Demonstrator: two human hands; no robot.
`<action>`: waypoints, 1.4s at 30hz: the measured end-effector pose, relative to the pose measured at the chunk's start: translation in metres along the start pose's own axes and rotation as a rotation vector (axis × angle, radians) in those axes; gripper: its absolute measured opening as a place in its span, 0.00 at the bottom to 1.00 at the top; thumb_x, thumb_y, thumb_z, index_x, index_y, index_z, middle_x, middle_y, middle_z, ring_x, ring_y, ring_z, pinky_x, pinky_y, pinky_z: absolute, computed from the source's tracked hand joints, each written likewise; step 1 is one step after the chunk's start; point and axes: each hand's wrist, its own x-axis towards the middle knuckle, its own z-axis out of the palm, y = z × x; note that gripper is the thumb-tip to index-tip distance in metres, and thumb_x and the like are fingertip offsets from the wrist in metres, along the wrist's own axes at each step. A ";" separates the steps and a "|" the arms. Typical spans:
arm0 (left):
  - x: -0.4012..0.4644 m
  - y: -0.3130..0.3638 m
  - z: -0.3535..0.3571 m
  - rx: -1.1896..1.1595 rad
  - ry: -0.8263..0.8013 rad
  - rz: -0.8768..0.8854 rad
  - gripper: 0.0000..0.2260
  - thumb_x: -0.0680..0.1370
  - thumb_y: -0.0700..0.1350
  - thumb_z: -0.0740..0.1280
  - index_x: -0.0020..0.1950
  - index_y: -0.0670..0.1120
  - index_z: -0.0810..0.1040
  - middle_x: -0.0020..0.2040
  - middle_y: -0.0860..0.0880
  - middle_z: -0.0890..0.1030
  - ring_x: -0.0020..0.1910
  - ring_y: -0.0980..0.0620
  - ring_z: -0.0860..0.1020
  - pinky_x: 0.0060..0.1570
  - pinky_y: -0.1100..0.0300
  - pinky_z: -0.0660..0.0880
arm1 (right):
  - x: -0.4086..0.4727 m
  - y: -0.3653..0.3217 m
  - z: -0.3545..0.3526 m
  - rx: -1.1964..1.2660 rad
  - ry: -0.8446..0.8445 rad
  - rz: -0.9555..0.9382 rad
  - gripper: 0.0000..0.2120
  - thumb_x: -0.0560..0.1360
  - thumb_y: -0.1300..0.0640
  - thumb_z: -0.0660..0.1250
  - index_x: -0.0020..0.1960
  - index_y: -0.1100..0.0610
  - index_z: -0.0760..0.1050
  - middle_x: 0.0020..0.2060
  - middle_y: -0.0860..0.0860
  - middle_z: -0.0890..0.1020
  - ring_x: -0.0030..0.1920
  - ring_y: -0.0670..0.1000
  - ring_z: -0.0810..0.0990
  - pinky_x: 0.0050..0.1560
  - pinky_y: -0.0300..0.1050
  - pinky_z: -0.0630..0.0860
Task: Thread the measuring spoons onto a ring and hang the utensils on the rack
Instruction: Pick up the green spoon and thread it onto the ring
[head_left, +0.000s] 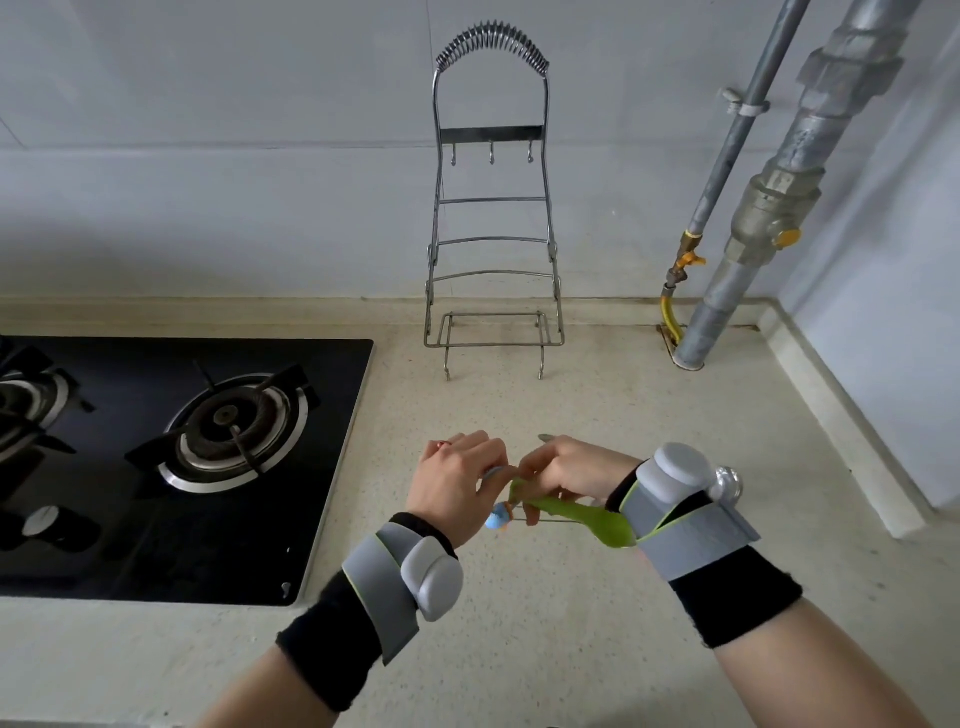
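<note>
Still threading, low in the middle: left hand (457, 480) and right hand (566, 475) together, pinching green spoon (587, 519) (ring hidden). Next: rack (493, 208) hooks, up top.

A home kitchen: a black glass gas hob (182, 467) set into the speckled table (571, 415), a tiled wall (260, 156), and gas pipes (769, 208) at far right.

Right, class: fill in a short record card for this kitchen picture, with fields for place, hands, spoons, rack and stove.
place: speckled counter against a pale wall
left hand: closed, pinching small parts near the spoon handles
right hand: closed on the green spoon
spoons: green one clear, a blue one partly hidden
rack: upright at the wall, hooks bare
stove: left of the hands, unlit
</note>
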 end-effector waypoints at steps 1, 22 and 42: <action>0.001 0.000 0.000 -0.026 -0.016 -0.041 0.08 0.74 0.46 0.64 0.36 0.44 0.74 0.34 0.51 0.73 0.36 0.50 0.70 0.43 0.58 0.64 | 0.002 0.002 0.002 -0.016 0.030 -0.011 0.05 0.67 0.51 0.68 0.33 0.49 0.81 0.28 0.46 0.84 0.36 0.47 0.80 0.49 0.44 0.75; -0.008 0.003 -0.002 -0.089 -0.056 0.167 0.09 0.75 0.40 0.62 0.36 0.37 0.72 0.35 0.41 0.74 0.31 0.44 0.70 0.31 0.56 0.67 | -0.003 0.020 0.003 0.332 -0.160 -0.085 0.12 0.76 0.66 0.60 0.35 0.59 0.75 0.26 0.49 0.82 0.28 0.47 0.80 0.34 0.37 0.77; 0.000 0.006 0.012 -0.462 -0.056 -0.142 0.15 0.73 0.39 0.66 0.33 0.57 0.70 0.31 0.56 0.74 0.24 0.61 0.74 0.28 0.71 0.69 | -0.007 0.039 0.006 0.286 0.305 -0.325 0.10 0.72 0.68 0.66 0.52 0.71 0.76 0.41 0.53 0.81 0.36 0.36 0.79 0.47 0.32 0.74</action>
